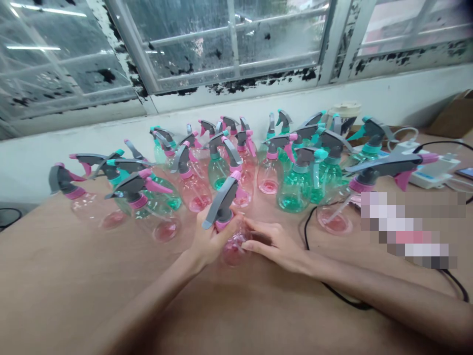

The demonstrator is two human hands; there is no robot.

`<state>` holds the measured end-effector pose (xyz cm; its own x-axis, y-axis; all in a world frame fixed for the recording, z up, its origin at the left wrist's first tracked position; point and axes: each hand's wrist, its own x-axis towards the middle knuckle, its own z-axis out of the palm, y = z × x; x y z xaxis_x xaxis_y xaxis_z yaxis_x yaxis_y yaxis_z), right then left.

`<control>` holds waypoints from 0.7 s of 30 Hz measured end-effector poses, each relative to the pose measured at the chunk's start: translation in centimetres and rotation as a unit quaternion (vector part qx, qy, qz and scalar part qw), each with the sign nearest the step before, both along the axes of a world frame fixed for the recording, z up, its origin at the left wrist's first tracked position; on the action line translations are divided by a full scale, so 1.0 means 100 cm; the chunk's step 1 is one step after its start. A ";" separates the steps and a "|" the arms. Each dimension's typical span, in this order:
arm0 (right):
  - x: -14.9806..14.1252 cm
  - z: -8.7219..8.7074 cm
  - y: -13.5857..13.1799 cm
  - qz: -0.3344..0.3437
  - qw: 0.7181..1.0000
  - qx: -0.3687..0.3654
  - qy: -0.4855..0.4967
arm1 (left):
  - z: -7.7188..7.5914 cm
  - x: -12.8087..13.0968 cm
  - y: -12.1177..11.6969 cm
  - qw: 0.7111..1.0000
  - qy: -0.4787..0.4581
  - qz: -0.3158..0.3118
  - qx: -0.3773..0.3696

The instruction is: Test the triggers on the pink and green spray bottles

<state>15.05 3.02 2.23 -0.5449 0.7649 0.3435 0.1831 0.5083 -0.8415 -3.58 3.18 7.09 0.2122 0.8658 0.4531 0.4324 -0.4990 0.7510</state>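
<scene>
In front of me a clear pink spray bottle (235,254) stands upright on the table, topped by a grey trigger head with a pink nozzle and collar. My left hand (210,239) is closed around its upper part, just below the collar. From the right, my right hand (283,246) grips the side of the same bottle between thumb and fingers. Nearest on the left is another pink spray bottle (155,222). Behind my hands stand a pink spray bottle (194,192) and a green spray bottle (294,190).
Several more pink and green spray bottles crowd the back of the wooden table (74,276). On the right stand a pink bottle (334,214), a black cable (347,298), a white power strip (428,172) and a cardboard box (453,116). A windowed wall (111,125) borders the table.
</scene>
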 end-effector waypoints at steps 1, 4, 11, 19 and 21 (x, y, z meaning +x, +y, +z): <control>0.001 0.000 0.001 0.003 1.000 -0.002 -0.003 | 0.001 0.000 0.000 1.000 0.007 -0.002 0.000; 0.002 0.000 0.002 0.007 1.000 0.005 -0.002 | 0.005 -0.002 -0.002 0.999 0.028 -0.016 -0.012; 0.004 -0.006 0.004 0.001 1.000 -0.021 -0.001 | 0.024 0.000 -0.007 0.997 0.036 -0.001 -0.064; 0.009 -0.008 0.010 -0.004 0.999 0.032 -0.043 | 0.037 0.013 0.006 0.995 0.002 -0.078 -0.062; 0.019 -0.010 0.014 -0.008 0.996 0.060 -0.063 | 0.035 0.014 0.008 0.996 -0.001 -0.076 -0.048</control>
<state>16.92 4.42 1.25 -0.5771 0.7320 0.3621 0.2930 0.5995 -0.7448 -2.14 3.97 10.64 0.3443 0.8626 0.3707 0.3555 -0.4852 0.7989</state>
